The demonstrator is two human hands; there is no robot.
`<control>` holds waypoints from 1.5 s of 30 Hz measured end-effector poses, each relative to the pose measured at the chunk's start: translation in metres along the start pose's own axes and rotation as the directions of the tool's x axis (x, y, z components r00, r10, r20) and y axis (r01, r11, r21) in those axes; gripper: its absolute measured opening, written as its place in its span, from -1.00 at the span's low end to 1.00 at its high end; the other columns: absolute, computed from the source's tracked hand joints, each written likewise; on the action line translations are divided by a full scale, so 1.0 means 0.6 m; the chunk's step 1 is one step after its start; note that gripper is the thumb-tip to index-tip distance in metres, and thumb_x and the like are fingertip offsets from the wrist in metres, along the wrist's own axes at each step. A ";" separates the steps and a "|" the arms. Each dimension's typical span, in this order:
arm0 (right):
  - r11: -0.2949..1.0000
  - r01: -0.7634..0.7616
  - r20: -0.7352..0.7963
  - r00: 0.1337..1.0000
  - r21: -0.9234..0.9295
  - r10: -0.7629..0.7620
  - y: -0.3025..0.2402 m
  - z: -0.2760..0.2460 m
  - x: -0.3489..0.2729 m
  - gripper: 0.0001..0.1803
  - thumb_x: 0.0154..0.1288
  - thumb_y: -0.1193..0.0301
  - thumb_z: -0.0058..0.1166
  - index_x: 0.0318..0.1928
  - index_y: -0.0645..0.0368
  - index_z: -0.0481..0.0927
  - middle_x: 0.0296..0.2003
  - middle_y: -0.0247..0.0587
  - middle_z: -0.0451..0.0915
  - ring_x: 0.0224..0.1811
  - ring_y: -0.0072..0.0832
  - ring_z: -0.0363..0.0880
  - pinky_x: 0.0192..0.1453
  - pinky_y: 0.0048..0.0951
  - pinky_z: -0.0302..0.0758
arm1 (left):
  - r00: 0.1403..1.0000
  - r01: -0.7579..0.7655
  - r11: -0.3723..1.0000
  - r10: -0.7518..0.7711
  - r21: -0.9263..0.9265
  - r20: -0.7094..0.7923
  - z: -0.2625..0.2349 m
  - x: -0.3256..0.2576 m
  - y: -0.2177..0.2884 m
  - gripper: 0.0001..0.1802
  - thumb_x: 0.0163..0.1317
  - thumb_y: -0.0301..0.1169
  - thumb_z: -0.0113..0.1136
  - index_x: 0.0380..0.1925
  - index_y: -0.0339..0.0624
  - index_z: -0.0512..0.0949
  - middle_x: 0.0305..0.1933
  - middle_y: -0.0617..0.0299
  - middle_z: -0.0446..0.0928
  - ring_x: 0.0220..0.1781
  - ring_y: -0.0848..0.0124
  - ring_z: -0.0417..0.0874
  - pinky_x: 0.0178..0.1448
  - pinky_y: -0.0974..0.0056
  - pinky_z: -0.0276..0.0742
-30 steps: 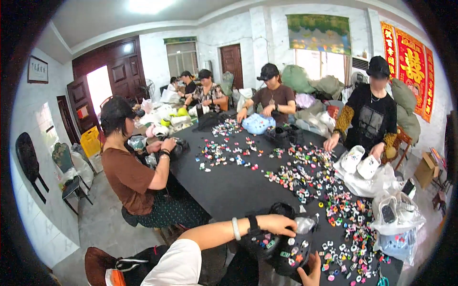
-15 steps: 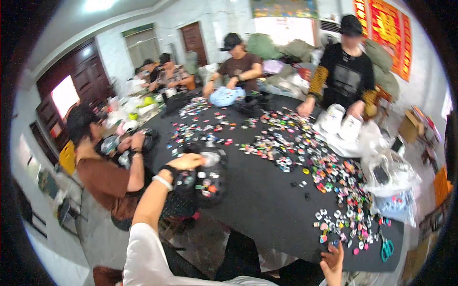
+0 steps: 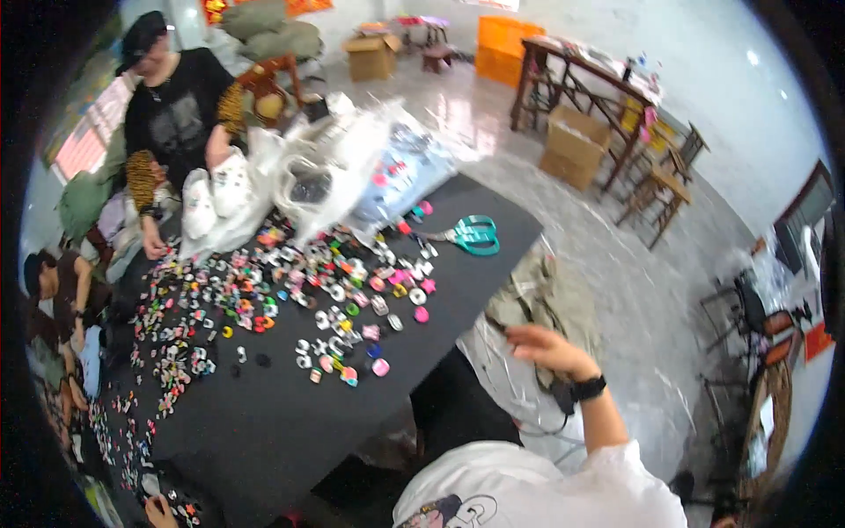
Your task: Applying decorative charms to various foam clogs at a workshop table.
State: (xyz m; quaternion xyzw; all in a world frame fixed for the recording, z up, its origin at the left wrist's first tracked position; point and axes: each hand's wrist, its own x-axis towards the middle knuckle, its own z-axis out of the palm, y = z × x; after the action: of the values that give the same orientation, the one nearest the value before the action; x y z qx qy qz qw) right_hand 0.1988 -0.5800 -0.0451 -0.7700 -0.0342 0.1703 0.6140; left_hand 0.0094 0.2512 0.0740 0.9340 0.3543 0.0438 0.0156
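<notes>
My right hand (image 3: 553, 350), with a black watch on its wrist, is off the table's right edge. Its fingers are stretched out and hold nothing. At the lower left border my left hand (image 3: 159, 512) is partly cut off, its bent fingers at a black clog (image 3: 187, 503) dotted with charms. Much of that clog is out of view. Many small colourful shoe charms (image 3: 334, 295) lie spread over the dark table (image 3: 264, 422). Scissors with teal handles (image 3: 476, 235) rest near the far right corner, beyond the charms.
Clear plastic bags (image 3: 330, 180), one holding light blue clogs (image 3: 400, 180), stand at the table's far edge. Across the table a person in black (image 3: 180, 110) handles white clogs (image 3: 231, 187). A greenish cloth sack (image 3: 554, 299) lies on the floor beside the table.
The view has swung to the right, bringing the scissors and floor into the middle. My right hand has lifted and moved off the table edge. My left hand now shows only at the lower left.
</notes>
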 end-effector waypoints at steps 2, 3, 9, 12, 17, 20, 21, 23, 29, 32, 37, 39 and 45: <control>0.998 -0.057 -0.191 0.980 0.009 0.058 0.043 -0.048 -0.025 -0.49 0.40 0.30 0.17 0.28 0.21 0.42 0.07 -0.17 0.59 0.06 -0.47 0.56 0.18 -0.39 0.49 | 0.988 -0.062 0.969 0.094 0.237 -0.126 -0.037 -0.042 0.009 -0.38 0.38 0.00 0.14 0.12 -0.37 0.48 0.20 -0.29 0.42 0.24 -0.05 0.44 0.28 0.02 0.40; 0.996 -0.084 -0.295 0.953 -0.023 0.073 0.069 -0.078 -0.036 -0.51 0.40 0.32 0.17 0.26 0.22 0.44 0.04 -0.19 0.60 0.05 -0.48 0.57 0.17 -0.40 0.49 | 0.988 -0.075 0.966 0.106 0.248 -0.114 -0.027 -0.053 0.030 -0.38 0.38 0.00 0.14 0.12 -0.37 0.48 0.20 -0.29 0.42 0.24 -0.05 0.44 0.28 0.02 0.40; 0.983 -0.128 -0.510 0.841 0.135 0.180 0.071 -0.109 -0.080 -0.56 0.42 0.30 0.13 0.21 0.24 0.47 0.00 -0.19 0.62 -0.04 -0.50 0.61 0.08 -0.45 0.50 | 0.894 -0.425 0.905 0.423 0.026 -0.149 -0.036 -0.174 0.263 -0.38 0.34 -0.09 0.20 0.22 -0.32 0.41 0.29 -0.26 0.32 0.30 -0.20 0.32 0.39 -0.12 0.23; 0.995 -0.060 -0.450 0.889 0.078 0.089 0.050 -0.093 -0.042 -0.56 0.43 0.31 0.11 0.23 0.23 0.44 -0.01 -0.18 0.63 -0.03 -0.48 0.61 0.07 -0.45 0.50 | 0.897 -0.438 0.874 0.440 -0.212 -0.039 0.091 -0.181 0.237 -0.23 0.15 -0.26 0.26 0.35 -0.27 0.24 0.53 -0.17 -0.06 0.54 -0.13 -0.03 0.55 -0.11 -0.12; 0.995 0.095 -0.330 0.940 0.004 -0.088 -0.028 -0.069 0.026 -0.51 0.41 0.42 0.12 0.29 0.21 0.36 0.07 -0.15 0.57 0.04 -0.47 0.58 0.17 -0.42 0.48 | 0.924 -0.329 0.898 0.370 -0.293 0.096 0.133 -0.250 0.419 -0.16 0.16 -0.18 0.34 0.38 -0.24 0.20 0.52 -0.14 -0.04 0.54 -0.09 -0.06 0.53 -0.16 -0.14; 0.981 0.182 -0.245 0.950 -0.074 -0.194 -0.102 -0.060 0.090 -0.41 0.38 0.44 0.15 0.36 0.15 0.27 0.17 -0.12 0.48 0.09 -0.45 0.54 0.18 -0.40 0.48 | 0.948 -0.287 0.896 0.317 -0.338 0.037 0.150 -0.258 0.445 -0.19 0.18 -0.21 0.33 0.34 -0.33 0.22 0.47 -0.21 0.00 0.47 -0.14 -0.01 0.49 -0.16 -0.09; 0.964 0.252 -0.210 0.942 -0.081 -0.263 -0.135 -0.049 0.117 -0.38 0.37 0.44 0.17 0.38 0.12 0.24 0.20 -0.11 0.45 0.10 -0.45 0.53 0.19 -0.39 0.48 | 0.957 -0.267 0.900 0.290 -0.345 0.015 0.160 -0.259 0.445 -0.19 0.18 -0.21 0.33 0.34 -0.33 0.22 0.47 -0.21 0.00 0.47 -0.14 -0.01 0.49 -0.16 -0.09; 0.913 0.408 -0.214 0.891 -0.010 -0.401 -0.196 -0.033 0.184 -0.22 0.35 0.42 0.20 0.47 0.04 0.09 0.29 -0.06 0.34 0.19 -0.36 0.47 0.19 -0.34 0.47 | 0.962 -0.271 0.889 0.259 -0.370 -0.082 0.187 -0.257 0.444 -0.26 0.19 -0.19 0.31 0.28 -0.34 0.28 0.42 -0.20 0.11 0.43 -0.15 0.09 0.49 -0.15 -0.03; 0.920 0.375 -0.306 0.894 0.115 -0.326 -0.369 -0.002 0.452 -0.20 0.29 -0.03 0.23 0.33 0.24 0.30 0.25 0.07 0.42 0.20 -0.32 0.48 0.15 -0.31 0.48 | 0.952 -0.302 0.921 0.277 -0.244 -0.132 0.213 -0.257 0.458 -0.44 0.35 -0.10 0.12 0.18 -0.31 0.42 0.38 -0.10 0.19 0.43 -0.05 0.15 0.51 -0.15 -0.01; 0.997 -0.046 0.046 0.998 -0.063 0.049 -0.401 0.021 0.556 -0.25 0.29 -0.32 -0.04 -0.14 0.22 0.62 -0.31 -0.11 0.72 -0.22 -0.43 0.71 -0.15 -0.43 0.57 | 0.836 -0.462 0.873 0.369 -0.158 -0.405 0.188 -0.265 0.470 -0.48 0.34 -0.12 0.17 0.15 -0.26 0.45 0.23 -0.11 0.41 0.24 -0.05 0.42 0.38 -0.06 0.25; 0.999 0.037 0.054 0.998 0.015 -0.038 -0.371 0.059 0.649 -0.43 0.34 -0.11 0.10 -0.22 0.24 0.58 -0.39 -0.11 0.71 -0.40 -0.42 0.72 -0.40 -0.49 0.53 | 0.818 -0.454 0.876 0.338 -0.163 -0.465 0.184 -0.268 0.472 -0.51 0.33 -0.13 0.17 0.11 -0.25 0.48 0.21 -0.05 0.44 0.24 -0.01 0.44 0.39 -0.05 0.27; 0.978 0.169 -0.002 0.985 0.120 -0.170 -0.369 0.075 0.659 -0.60 0.33 0.08 0.17 -0.23 0.22 0.58 -0.45 -0.16 0.69 -0.44 -0.41 0.70 -0.40 -0.47 0.52 | 0.831 -0.450 0.877 0.342 -0.168 -0.439 0.189 -0.272 0.464 -0.50 0.32 -0.13 0.17 0.11 -0.25 0.48 0.21 -0.05 0.45 0.25 0.00 0.44 0.40 -0.05 0.26; 0.714 0.497 -0.160 0.859 0.492 -0.487 -0.451 0.061 0.670 -0.72 0.45 0.21 0.08 -0.19 0.20 0.56 -0.27 -0.33 0.59 -0.17 -0.55 0.51 0.01 -0.49 0.40 | 0.808 -0.476 0.861 0.347 -0.179 -0.475 0.189 -0.275 0.464 -0.50 0.31 -0.11 0.17 0.10 -0.25 0.50 0.20 -0.05 0.46 0.26 0.02 0.44 0.39 -0.06 0.28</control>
State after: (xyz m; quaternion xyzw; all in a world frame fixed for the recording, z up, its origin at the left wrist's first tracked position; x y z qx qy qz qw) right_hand 0.6076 -0.3745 0.1182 -0.5404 -0.1850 -0.0033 0.8208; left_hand 0.0810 -0.0665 -0.0336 0.9432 0.1253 0.3009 0.0643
